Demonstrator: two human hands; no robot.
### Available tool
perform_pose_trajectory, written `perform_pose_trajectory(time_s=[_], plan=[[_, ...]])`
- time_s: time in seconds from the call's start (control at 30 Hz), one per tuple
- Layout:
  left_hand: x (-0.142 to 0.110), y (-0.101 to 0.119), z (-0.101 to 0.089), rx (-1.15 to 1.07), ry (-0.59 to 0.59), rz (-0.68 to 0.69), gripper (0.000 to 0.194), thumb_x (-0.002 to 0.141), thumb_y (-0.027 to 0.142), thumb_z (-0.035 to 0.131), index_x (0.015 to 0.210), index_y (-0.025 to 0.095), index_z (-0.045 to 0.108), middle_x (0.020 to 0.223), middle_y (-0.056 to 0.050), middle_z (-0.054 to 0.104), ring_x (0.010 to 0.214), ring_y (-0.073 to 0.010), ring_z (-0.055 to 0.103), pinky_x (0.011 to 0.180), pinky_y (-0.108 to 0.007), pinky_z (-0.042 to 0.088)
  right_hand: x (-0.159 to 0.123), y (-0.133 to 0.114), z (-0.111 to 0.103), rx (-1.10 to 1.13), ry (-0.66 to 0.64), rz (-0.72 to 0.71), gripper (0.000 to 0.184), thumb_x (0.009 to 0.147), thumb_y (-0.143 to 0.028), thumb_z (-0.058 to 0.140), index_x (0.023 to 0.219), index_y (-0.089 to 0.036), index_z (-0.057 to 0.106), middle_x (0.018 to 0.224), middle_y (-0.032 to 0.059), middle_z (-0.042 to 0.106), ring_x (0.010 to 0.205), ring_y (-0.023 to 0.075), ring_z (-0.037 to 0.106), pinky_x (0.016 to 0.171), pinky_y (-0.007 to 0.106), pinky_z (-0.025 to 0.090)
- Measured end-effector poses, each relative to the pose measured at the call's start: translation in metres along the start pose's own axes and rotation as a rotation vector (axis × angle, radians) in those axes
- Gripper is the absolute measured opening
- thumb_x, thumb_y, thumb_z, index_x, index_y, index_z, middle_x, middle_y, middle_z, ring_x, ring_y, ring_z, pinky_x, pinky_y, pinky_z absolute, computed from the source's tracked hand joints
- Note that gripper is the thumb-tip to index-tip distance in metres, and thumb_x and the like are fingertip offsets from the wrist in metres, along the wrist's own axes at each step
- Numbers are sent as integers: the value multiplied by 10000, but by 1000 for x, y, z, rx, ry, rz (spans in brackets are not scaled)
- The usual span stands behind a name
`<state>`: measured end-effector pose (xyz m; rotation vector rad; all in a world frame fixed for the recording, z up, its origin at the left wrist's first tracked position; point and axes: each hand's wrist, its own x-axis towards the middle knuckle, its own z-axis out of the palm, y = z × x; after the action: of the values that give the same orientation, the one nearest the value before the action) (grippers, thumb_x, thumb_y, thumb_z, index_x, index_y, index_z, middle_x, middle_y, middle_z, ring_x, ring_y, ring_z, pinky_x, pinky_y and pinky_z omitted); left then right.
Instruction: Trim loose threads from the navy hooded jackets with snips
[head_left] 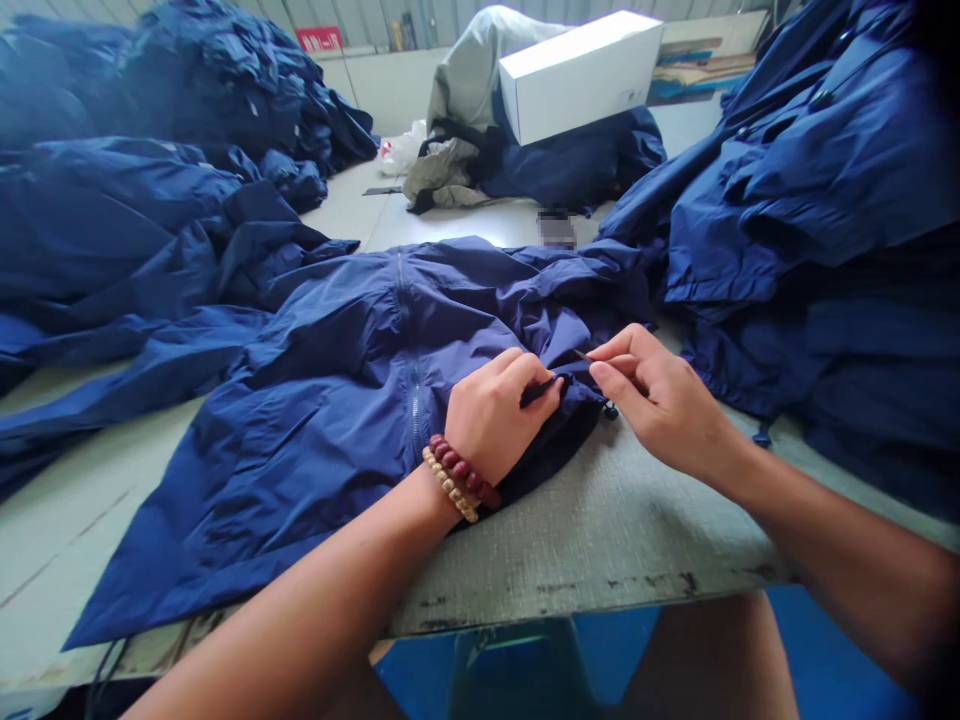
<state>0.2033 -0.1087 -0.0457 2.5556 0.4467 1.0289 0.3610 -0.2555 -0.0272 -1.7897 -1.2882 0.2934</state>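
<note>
Scuffed pale-green worktop (600,530) carries a crumpled navy nylon zip jacket (322,440); at its hem, the left hand (499,420) has a narrow grip on a short black cord (540,392), the right hand (664,400) a narrow grip on a thin black tip (581,354) just beside it.

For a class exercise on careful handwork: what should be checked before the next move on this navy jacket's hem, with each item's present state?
1. Left hand grip on the thin black strip: ok, pinched.
2. Right hand grip on the slim dark pin: cannot tell, fingers hide it.
3. Navy nylon jacket spread on the worn grey table: ok.
4. Round black cord toggle: ok, in view at the hem.
5. Red and tan beaded bracelets clear of the fabric: not ok, touching it.
</note>
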Motion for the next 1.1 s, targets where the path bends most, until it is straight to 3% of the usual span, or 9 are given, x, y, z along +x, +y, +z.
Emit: perform_pose_trajectory(time_s=[0.17, 0.27, 0.4, 0.57, 0.7, 0.8, 0.93, 1.0, 1.1], plan=[[0, 1, -2, -25, -54, -43, 89, 984, 277, 758, 922, 223, 725, 949, 5, 766, 816, -143, 692, 739, -299, 514, -1, 2, -1, -39, 41, -38, 245, 1085, -500, 553, 1106, -259, 590, 872, 52, 772, 731, 221, 721, 647, 339, 515], [0, -2, -2, -28, -250, -56, 105, 975, 312, 753, 1028, 224, 730, 994, -15, 771, 870, -182, 705, 796, -340, 549, -5, 6, 1, -75, 22, -132, 249, 1075, -493, 575, 1171, -265, 603, 993, 79, 795, 833, 244, 758, 677, 345, 552], [-1, -6, -1, 15, -444, 6, 279, 946, 373, 772, 1179, 222, 735, 1098, -62, 766, 1016, -267, 700, 936, -458, 567, -9, 14, 3, -87, -62, -239, 243, 1080, -478, 585, 1201, -271, 624, 954, 56, 796, 729, 208, 736, 635, 326, 539], [0, -9, -2, -123, -435, -30, 294, 917, 289, 768, 1204, 234, 740, 1139, -61, 783, 1054, -257, 712, 993, -466, 578, -8, 20, 4, -76, -127, -251, 247, 1084, -465, 581, 1222, -267, 629, 994, 62, 809, 751, 205, 739, 680, 334, 558], [0, -14, 0, -226, -388, -75, 253, 909, 234, 741, 1161, 248, 761, 1116, -37, 797, 1031, -224, 731, 993, -427, 592, 2, 24, 6, -19, -26, -200, 273, 1053, -501, 617, 1174, -256, 606, 1011, 67, 787, 810, 212, 736, 695, 331, 557], [-1, -16, 2, -104, -411, -71, 328, 861, 325, 821, 1180, 260, 777, 1229, -60, 773, 1140, -273, 696, 1067, -483, 569, 13, 32, 6, 74, 66, -91, 332, 1060, -549, 590, 1191, -245, 580, 897, 28, 725, 684, 173, 652, 605, 301, 485], [-2, -19, 2, 84, -484, -98, 686, 828, 570, 854, 1415, 244, 715, 1580, -141, 602, 1468, -391, 522, 1230, -590, 444, 24, 47, 6, 171, 33, -7, 406, 1069, -615, 530, 1199, -235, 594, 714, -38, 597, 518, 131, 459, 495, 277, 347], [-2, -21, 2, 133, -538, -104, 820, 819, 667, 832, 1501, 246, 662, 1665, -164, 520, 1545, -420, 449, 1265, -622, 393, 27, 53, 8, 164, 5, 2, 436, 1059, -630, 530, 1193, -224, 613, 704, -37, 589, 520, 132, 454, 494, 277, 340], [-1, -24, 1, 162, -570, -93, 872, 821, 726, 798, 1546, 273, 627, 1702, -158, 483, 1577, -424, 420, 1280, -627, 368, 30, 56, 9, 135, -52, 25, 475, 1050, -644, 530, 1195, -206, 642, 716, -27, 618, 542, 137, 485, 517, 277, 352]])
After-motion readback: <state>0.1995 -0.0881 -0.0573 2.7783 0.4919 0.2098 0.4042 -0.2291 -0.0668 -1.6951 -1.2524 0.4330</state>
